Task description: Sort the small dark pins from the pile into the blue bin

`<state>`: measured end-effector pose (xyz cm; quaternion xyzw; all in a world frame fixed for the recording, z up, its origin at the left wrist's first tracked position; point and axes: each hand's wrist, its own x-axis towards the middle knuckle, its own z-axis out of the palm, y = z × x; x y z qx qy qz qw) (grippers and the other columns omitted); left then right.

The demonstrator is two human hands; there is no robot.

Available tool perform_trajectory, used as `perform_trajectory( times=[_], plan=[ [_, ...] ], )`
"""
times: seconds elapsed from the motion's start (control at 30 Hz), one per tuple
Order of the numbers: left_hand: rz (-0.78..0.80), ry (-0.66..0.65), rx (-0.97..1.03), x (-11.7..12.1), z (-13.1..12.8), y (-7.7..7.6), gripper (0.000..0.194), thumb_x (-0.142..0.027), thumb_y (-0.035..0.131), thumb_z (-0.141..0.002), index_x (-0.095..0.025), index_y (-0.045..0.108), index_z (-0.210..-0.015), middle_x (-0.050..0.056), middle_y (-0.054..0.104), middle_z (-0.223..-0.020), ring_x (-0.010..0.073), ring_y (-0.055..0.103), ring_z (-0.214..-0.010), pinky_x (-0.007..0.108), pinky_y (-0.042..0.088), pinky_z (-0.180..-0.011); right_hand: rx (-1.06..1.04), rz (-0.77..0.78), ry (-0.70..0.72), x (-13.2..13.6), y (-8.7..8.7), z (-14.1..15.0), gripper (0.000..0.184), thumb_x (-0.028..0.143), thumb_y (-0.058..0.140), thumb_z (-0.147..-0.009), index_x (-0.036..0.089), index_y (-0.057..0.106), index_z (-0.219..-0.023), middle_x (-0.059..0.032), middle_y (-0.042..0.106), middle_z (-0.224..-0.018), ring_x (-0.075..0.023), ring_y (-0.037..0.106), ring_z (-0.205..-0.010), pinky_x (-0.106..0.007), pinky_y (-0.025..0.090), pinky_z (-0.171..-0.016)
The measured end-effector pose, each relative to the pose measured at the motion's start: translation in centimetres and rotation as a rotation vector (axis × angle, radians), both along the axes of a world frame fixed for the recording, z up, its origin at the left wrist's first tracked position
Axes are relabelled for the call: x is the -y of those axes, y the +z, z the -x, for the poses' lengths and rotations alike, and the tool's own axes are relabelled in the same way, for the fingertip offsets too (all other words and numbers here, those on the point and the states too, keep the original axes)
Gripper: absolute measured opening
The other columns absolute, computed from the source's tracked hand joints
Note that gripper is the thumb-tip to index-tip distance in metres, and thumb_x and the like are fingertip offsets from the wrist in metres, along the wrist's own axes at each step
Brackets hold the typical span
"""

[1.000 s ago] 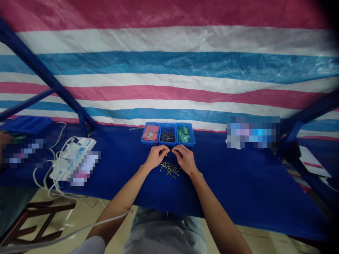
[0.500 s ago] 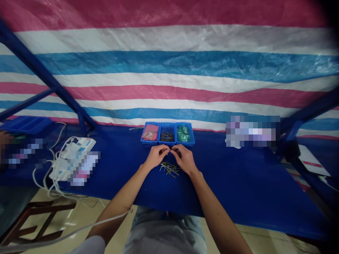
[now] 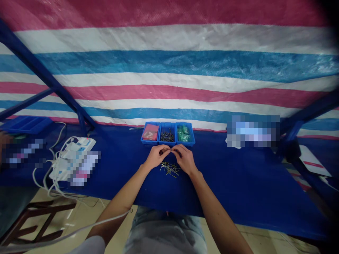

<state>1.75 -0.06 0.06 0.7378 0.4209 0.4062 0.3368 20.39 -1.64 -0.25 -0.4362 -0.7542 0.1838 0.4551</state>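
Observation:
My left hand point(image 3: 156, 156) and my right hand point(image 3: 184, 158) meet fingertip to fingertip above the blue table. Both are closed in a pinch, and a small, thin dark piece point(image 3: 171, 150) shows between them; its kind is too small to make out. Just below my fingers lies a loose pile of thin brass-coloured pieces point(image 3: 169, 169), which look like long screws or pins. Right beyond my hands, the middle blue bin point(image 3: 167, 142) contains many small dark metal pieces point(image 3: 166, 135).
The left bin point(image 3: 149, 142) holds pink packets, the right bin point(image 3: 185, 143) green bagged items. A white power strip point(image 3: 86, 144) with tangled cables stands at left, near another blue tray point(image 3: 26, 124). A person's hand point(image 3: 3, 139) shows at the far left. Striped sheeting point(image 3: 169, 63) hangs behind the table.
My hands keep almost the same place; the fingertips have shifted very slightly around the small piece. The pile and the bins look unchanged.

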Motion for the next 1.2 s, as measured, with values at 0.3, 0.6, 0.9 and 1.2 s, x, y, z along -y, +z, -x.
perform_trajectory(
  times=[0.3,0.6,0.9,1.2],
  plan=[
    [0.019,-0.002,0.016,-0.03,0.12,-0.04,0.028,-0.04,0.06,-0.092,-0.014,0.07,-0.094,0.003,0.068,-0.073,0.0119,0.056,-0.062,0.022,0.042,-0.06,-0.014,-0.022,-0.006,0.01,0.08,-0.03,0.015,0.026,0.055,-0.097,0.024,0.07,-0.1,-0.0049,0.069,-0.099,-0.0185,0.067,-0.088,-0.03,0.053,-0.079],
    [-0.001,-0.02,0.003,0.03,0.13,0.25,0.025,-0.037,0.06,-0.092,-0.014,0.069,-0.094,0.003,0.068,-0.075,0.0112,0.057,-0.061,0.021,0.042,-0.059,-0.009,-0.024,0.004,0.06,0.21,-0.02,0.018,0.027,0.053,-0.098,0.025,0.071,-0.101,-0.0053,0.069,-0.1,-0.0191,0.067,-0.091,-0.031,0.053,-0.083],
    [-0.042,-0.032,0.002,0.03,0.1,0.51,0.022,-0.034,0.059,-0.093,-0.014,0.069,-0.093,0.005,0.069,-0.082,0.0126,0.061,-0.068,0.022,0.047,-0.063,-0.001,-0.027,0.0,0.02,0.17,-0.08,0.02,0.029,0.052,-0.099,0.026,0.071,-0.101,-0.0057,0.069,-0.1,-0.0195,0.066,-0.091,-0.032,0.053,-0.085],
    [-0.067,-0.018,0.005,0.06,-0.01,0.36,0.023,-0.035,0.059,-0.094,-0.014,0.069,-0.09,0.005,0.069,-0.082,0.0121,0.059,-0.067,0.022,0.046,-0.062,0.017,-0.018,0.002,0.05,0.26,-0.07,0.018,0.029,0.051,-0.099,0.024,0.069,-0.1,-0.0056,0.068,-0.098,-0.0191,0.066,-0.089,-0.031,0.052,-0.083]
  ],
)
